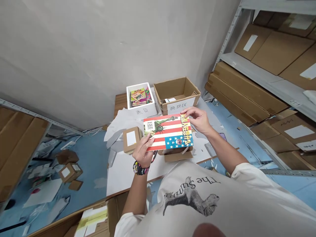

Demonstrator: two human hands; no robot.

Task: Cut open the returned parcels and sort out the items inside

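The flag-patterned book (170,131) is held up, pinched by the left hand (143,152) and the right hand (199,121) — above a small carton (178,156), not set down. Other books (138,95) are already placed in the foam box (143,111).

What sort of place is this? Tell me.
Probably a stockroom or packing room: metal shelving loaded with cardboard boxes, and a table holding an open carton with a handwritten label.
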